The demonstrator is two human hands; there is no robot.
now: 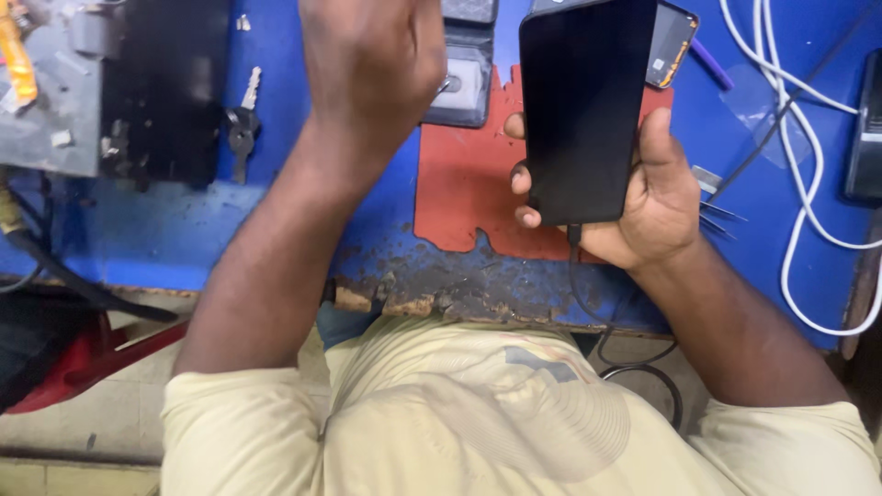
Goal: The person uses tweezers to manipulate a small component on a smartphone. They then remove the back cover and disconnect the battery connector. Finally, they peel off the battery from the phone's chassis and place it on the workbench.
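the right hand [657,197] is gripping a black phone [583,106] by its long edges at upper right of the frame, fingers wrapped; it is looking slick, rigid and fragile. the left hand [372,60] is hovering fisted, seemingly empty.

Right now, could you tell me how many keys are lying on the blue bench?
1: a single key lies on the blue bench beside the black box; others may be hidden under the left hand.
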